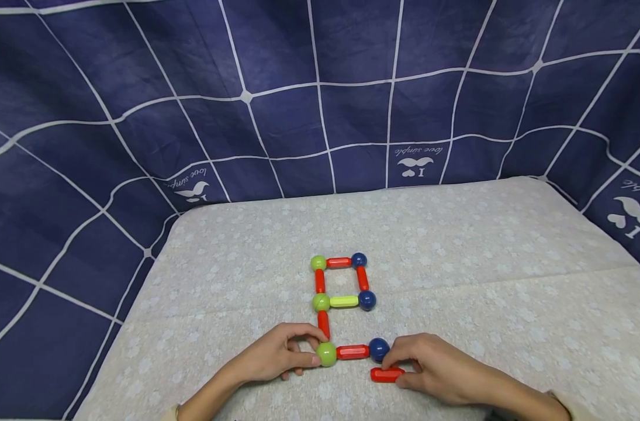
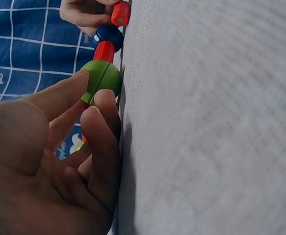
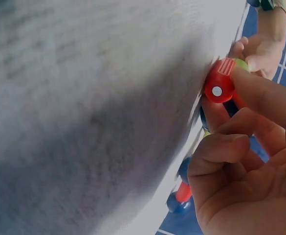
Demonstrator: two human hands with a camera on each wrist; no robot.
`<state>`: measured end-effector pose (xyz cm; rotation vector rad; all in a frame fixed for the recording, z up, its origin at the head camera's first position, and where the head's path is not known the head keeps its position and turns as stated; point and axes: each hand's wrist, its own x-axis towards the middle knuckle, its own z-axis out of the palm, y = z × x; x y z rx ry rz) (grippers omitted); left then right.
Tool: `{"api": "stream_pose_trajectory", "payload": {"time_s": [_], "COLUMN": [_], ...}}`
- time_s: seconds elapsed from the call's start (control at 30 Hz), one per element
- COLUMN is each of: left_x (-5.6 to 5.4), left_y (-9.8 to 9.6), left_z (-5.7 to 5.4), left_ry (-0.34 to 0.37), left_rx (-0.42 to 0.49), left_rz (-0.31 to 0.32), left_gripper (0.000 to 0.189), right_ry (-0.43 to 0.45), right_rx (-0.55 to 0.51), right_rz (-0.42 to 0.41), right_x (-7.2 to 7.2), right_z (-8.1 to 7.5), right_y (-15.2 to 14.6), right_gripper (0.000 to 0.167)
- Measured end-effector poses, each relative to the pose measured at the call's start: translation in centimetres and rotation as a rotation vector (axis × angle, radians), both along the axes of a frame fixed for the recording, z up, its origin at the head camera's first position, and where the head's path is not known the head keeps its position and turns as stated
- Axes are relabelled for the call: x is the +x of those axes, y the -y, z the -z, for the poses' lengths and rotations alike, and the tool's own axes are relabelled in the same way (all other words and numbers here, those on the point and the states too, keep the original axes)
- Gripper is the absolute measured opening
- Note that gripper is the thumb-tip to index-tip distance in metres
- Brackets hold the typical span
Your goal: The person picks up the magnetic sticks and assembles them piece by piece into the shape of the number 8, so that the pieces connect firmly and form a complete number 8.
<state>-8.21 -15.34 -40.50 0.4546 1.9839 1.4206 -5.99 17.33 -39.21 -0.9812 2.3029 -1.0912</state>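
My left hand [image 1: 271, 355] pinches a lime-green ball [image 1: 327, 354] at the lower left corner of a magnetic ball-and-rod figure on the table. Running right from that ball, a red rod [image 1: 353, 352] ends at a dark blue ball [image 1: 379, 349]. Between thumb and fingers, my right hand [image 1: 435, 369] holds a loose red magnetic rod [image 1: 380, 375], just below the blue ball and apart from it. The rod's round end [image 3: 217, 91] with its pale centre faces the right wrist camera. In the left wrist view, a seam crosses the green ball [image 2: 102, 81].
Farther up, a square joins red rods, a yellow-green rod [image 1: 343, 302], two green balls and two blue balls [image 1: 359, 260]. A red rod [image 1: 323, 325] links it to the held green ball. Pale patterned cloth [image 1: 483, 251] covers the table; a navy checked curtain [image 1: 351, 111] hangs behind.
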Motion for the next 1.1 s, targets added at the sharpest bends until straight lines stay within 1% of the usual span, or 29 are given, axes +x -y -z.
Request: {"api": "stream_pose_trajectory", "payload": {"time_s": [0.27,0.4,0.47,0.57,0.67,0.73,0.83,0.97,1.03,1.1], "left_x": [0.1,0.1,0.1,0.1,0.1,0.1,0.1,0.1,0.0,0.0], "left_y": [-0.1,-0.1,-0.1,-0.1,-0.1,-0.1,-0.1,-0.1,-0.1,-0.1], "left_z": [0.1,0.1,0.1,0.1,0.1,0.0,0.0,0.0,0.0,0.0], "left_ry": [0.012,0.004,0.003,-0.001,-0.005,-0.009,-0.019,-0.02,-0.013,-0.007], "left_rx": [-0.012,-0.014,-0.013,-0.013,-0.017,-0.021,-0.026,-0.032,-0.033,-0.034], "left_rz": [0.001,-0.001,-0.003,-0.005,-0.008,-0.01,-0.011,-0.016,-0.019,-0.021], "left_gripper": [0.024,0.024,0.024,0.024,0.024,0.024,0.024,0.023,0.023,0.024], "right_ry": [0.051,0.039,0.008,-0.028,-0.028,-0.022,-0.029,-0.051,-0.061,-0.069], "right_rx": [0.025,0.016,-0.012,-0.084,-0.156,-0.183,-0.182,-0.123,-0.087,-0.06], "right_rz": [0.017,0.014,0.008,0.001,0.018,0.054,0.138,0.264,0.308,0.336], "right_x": [0.0,0.0,0.0,0.1,-0.1,-0.4,-1.1,-2.3,-2.8,-3.1], "right_z": [0.1,0.2,0.2,0.3,0.1,-0.3,-0.9,-1.2,-1.2,-1.1], "right_y": [0.1,0.1,0.1,0.0,-0.2,-0.4,-0.6,-0.7,-0.6,-0.5], "right_gripper": [0.017,0.016,0.015,0.015,0.014,0.015,0.018,0.024,0.025,0.026]}}
